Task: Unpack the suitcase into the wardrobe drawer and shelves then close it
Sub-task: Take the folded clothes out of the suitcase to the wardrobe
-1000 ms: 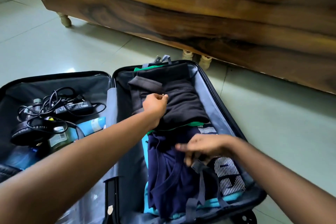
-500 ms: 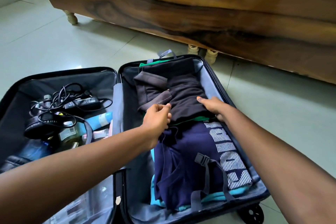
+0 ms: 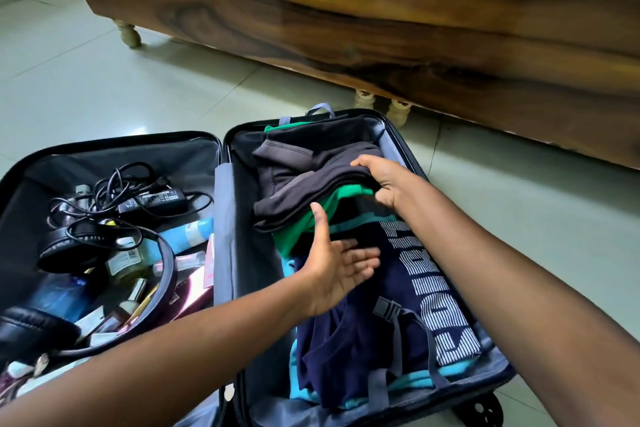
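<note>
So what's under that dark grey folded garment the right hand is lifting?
A green garment shows under the dark grey garment gripped by the right hand. Anything deeper is covered.

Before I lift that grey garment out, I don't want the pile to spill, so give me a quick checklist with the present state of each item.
1. Right hand grips the grey garment at its right edge, fingers tucked under: ok.
2. Left hand supports the garment: not ok, it is open, palm up, below the fold and apart from it.
3. Strap is off the clothes to be lifted: ok, its buckle lies undone on the navy shirt, nearer the person.
4. Green shirt will stay behind: cannot tell, the fingers are hidden between the layers.
5. Suitcase lies open and flat: ok.
</note>
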